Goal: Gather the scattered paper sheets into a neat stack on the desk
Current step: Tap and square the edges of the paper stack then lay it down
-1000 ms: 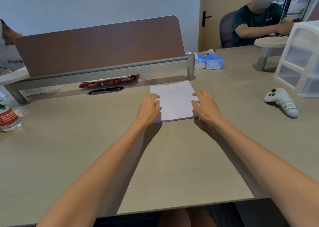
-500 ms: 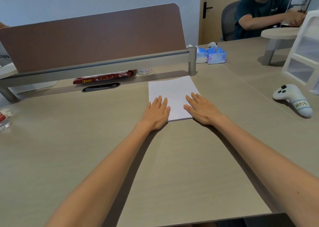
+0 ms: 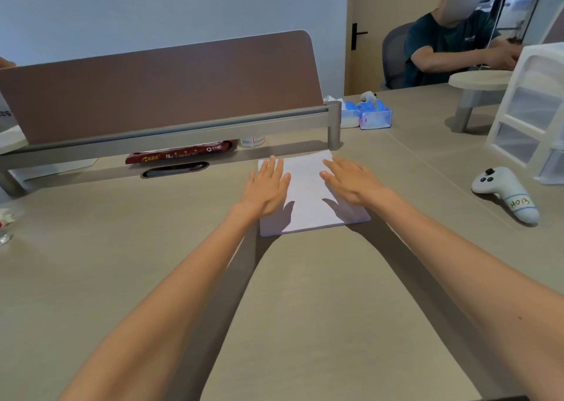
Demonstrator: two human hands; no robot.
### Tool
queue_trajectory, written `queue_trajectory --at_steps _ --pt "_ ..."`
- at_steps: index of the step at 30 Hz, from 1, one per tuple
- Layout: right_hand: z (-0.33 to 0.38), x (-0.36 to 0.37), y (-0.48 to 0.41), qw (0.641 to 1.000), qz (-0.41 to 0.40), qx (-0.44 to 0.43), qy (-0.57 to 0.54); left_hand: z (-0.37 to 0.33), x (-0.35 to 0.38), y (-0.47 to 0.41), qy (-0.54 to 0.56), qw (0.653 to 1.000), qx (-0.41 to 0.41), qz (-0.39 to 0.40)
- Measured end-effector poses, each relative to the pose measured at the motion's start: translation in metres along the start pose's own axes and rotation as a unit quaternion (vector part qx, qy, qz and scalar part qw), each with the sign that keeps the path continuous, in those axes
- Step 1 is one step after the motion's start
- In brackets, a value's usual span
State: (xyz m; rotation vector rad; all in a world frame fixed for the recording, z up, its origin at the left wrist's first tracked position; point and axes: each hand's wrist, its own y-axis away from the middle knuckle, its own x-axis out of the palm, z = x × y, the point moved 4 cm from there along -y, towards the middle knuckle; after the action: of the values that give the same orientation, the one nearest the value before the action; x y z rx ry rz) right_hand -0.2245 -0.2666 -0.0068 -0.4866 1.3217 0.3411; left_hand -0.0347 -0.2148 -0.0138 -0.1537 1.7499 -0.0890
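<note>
Our flat, empty left hand [image 3: 267, 188] and right hand [image 3: 351, 182] have slid up the neat white paper stack [image 3: 305, 196]; gathering seems done.

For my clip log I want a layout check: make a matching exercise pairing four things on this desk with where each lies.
Things:
1 paper stack
2 controller
3 red packet
4 blue tissue packs

Places:
A under the divider rail
B near the white drawer unit
C beneath the left hand and right hand, both flat
D just right of the rail's end post

Pairs: 1-C, 2-B, 3-A, 4-D
</note>
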Motion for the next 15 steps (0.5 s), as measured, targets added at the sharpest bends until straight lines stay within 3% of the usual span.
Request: queue_trajectory --at_steps 8,15 --pt "-0.001 -0.008 -0.072 0.999 -0.011 -0.004 0.039 0.008 0.001 -0.073 -0.052 0.999 0.000 0.014" --pt "-0.017 0.029 -0.124 0.997 0.003 -0.026 0.074 0.022 0.028 -0.118 -0.086 0.995 -0.016 0.042"
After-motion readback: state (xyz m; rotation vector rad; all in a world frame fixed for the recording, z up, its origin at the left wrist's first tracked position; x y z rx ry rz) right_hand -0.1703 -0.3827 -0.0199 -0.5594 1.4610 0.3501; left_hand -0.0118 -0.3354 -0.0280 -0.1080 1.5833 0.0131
